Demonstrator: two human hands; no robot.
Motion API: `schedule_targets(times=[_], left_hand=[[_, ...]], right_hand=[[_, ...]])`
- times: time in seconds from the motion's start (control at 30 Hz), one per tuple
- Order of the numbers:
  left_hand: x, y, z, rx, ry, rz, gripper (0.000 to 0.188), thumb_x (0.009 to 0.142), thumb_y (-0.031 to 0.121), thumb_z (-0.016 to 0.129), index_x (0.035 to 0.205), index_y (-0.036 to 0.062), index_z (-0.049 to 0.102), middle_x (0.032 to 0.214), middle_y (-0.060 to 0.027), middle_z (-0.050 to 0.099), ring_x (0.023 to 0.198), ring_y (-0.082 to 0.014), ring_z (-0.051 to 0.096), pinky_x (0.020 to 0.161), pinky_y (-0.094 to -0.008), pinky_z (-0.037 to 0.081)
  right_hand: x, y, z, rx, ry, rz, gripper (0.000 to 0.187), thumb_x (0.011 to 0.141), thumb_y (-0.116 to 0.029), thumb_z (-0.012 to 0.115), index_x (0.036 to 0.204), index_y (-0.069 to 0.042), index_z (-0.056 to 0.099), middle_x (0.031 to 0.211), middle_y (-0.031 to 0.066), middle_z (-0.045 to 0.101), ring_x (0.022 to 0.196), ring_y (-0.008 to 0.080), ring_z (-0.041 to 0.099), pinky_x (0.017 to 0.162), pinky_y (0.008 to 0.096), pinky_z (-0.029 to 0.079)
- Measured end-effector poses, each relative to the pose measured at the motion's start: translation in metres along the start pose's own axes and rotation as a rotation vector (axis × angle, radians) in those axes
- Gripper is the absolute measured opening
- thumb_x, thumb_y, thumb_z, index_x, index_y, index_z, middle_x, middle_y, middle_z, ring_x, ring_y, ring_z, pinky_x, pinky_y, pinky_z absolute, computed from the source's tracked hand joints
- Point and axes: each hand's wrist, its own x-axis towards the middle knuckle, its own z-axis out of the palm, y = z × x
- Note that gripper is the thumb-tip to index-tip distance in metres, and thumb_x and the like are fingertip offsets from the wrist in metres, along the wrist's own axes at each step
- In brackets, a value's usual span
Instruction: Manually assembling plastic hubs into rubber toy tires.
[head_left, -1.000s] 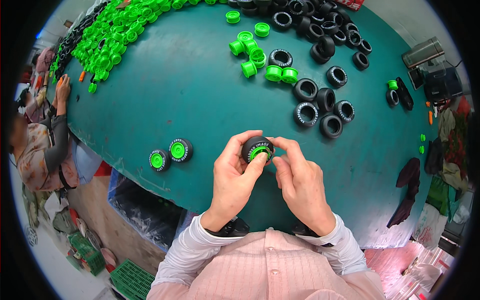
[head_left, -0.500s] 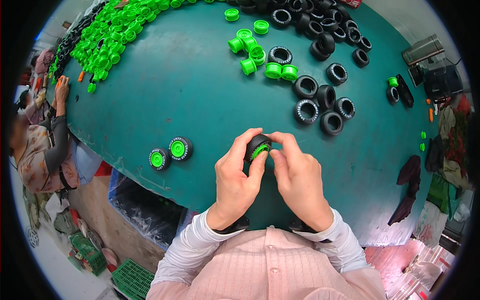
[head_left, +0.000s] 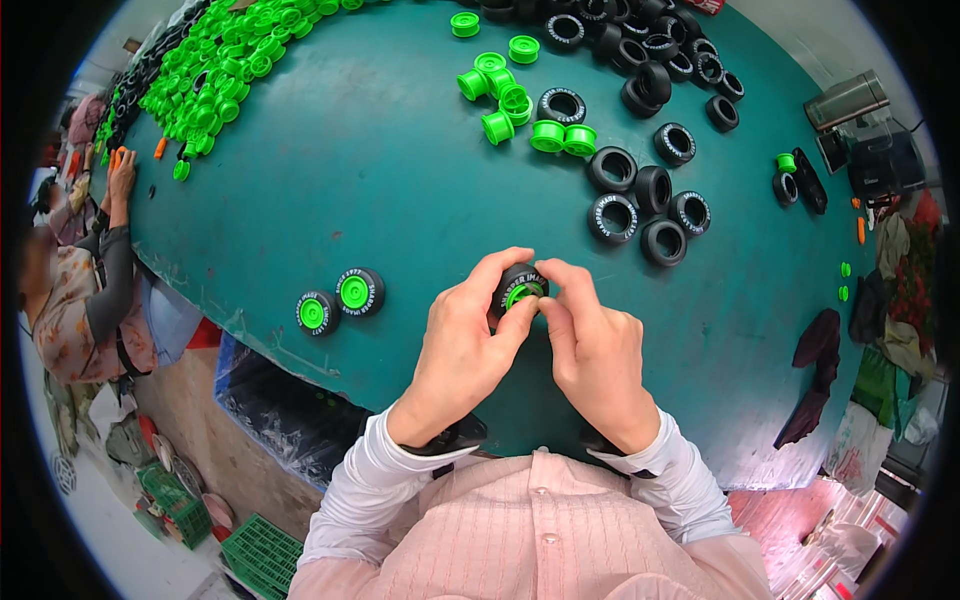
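Between my hands, close to my body, is a toy wheel (head_left: 515, 278), a black tire with pale lettering and a bright green rim inside it. My left hand (head_left: 465, 335) grips its left side, fingers behind and thumb on the green rim. On the other side my right hand (head_left: 596, 350) closes on its right edge with fingers and thumb. The fingers partly cover the rim, so how deep it sits cannot be told. Two toy wheels with green rims, one on the left (head_left: 314, 313) and one beside it (head_left: 358, 291), lie face up on the green table (head_left: 420, 200).
Loose black tires (head_left: 613, 218) lie ahead to the right, near several green rims (head_left: 548, 137). A heap of green rims (head_left: 215, 80) fills the far left, more tires (head_left: 650, 85) the far side. A metal flask (head_left: 846, 98) stands far right. Another person's hand (head_left: 122, 172) is at the left edge.
The wheel has turned slightly in my fingers, so more of the tire's lettered side shows. My left hand has shifted a little up and left. Both finished-looking wheels have stayed put.
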Motion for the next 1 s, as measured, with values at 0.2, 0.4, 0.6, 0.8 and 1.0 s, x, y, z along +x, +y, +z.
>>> schedule_targets(times=[0.2,0.4,0.6,0.8,1.0], left_hand=[[-0.006,-0.009,-0.001,-0.415,-0.091,0.083,0.062,0.096,-0.003,0.061,0.153,0.0018,0.039,0.130,-0.0100,0.058,0.118,-0.0162,0.060,0.100,-0.0336,0.055],[-0.001,-0.019,-0.010,-0.594,-0.155,0.043,0.050,0.102,0.002,0.057,0.150,-0.0016,0.043,0.131,-0.0114,0.060,0.119,-0.0178,0.061,0.097,-0.0352,0.058],[-0.003,-0.031,-0.013,-0.902,-0.171,-0.104,0.042,0.108,0.020,0.054,0.141,-0.0044,0.050,0.131,-0.0214,0.064,0.112,-0.0261,0.069,0.091,-0.0366,0.061],[-0.005,-0.023,-0.008,-0.845,-0.113,-0.079,0.036,0.106,0.022,0.057,0.132,-0.0038,0.056,0.131,-0.0217,0.064,0.112,-0.0272,0.069,0.092,-0.0374,0.061],[-0.010,-0.022,0.001,-0.740,-0.086,-0.042,0.032,0.103,0.015,0.062,0.129,-0.0040,0.058,0.120,-0.0140,0.068,0.107,-0.0232,0.069,0.090,-0.0367,0.061]], right_hand=[[0.005,-0.003,-0.005,-0.026,-0.021,0.073,0.028,0.097,-0.007,0.061,0.125,-0.009,0.055,0.068,0.0151,0.067,0.057,0.0359,0.067,0.048,0.0447,0.048],[0.007,-0.007,-0.008,-0.005,-0.072,0.109,0.027,0.097,-0.009,0.062,0.123,-0.008,0.055,0.068,0.0160,0.067,0.058,0.0359,0.067,0.049,0.0449,0.048],[-0.001,0.005,-0.019,0.338,-0.171,0.313,0.021,0.096,-0.013,0.067,0.113,-0.001,0.063,0.068,0.0119,0.067,0.059,0.0247,0.066,0.054,0.0347,0.049],[-0.005,0.019,-0.015,0.609,-0.035,0.367,0.025,0.095,-0.011,0.070,0.115,0.004,0.065,0.075,0.0053,0.067,0.062,0.0091,0.059,0.057,0.0275,0.047],[0.010,0.003,-0.029,0.818,-0.220,0.625,0.029,0.092,-0.013,0.075,0.115,0.002,0.067,0.078,0.0000,0.065,0.060,0.0022,0.049,0.053,0.0206,0.038]])
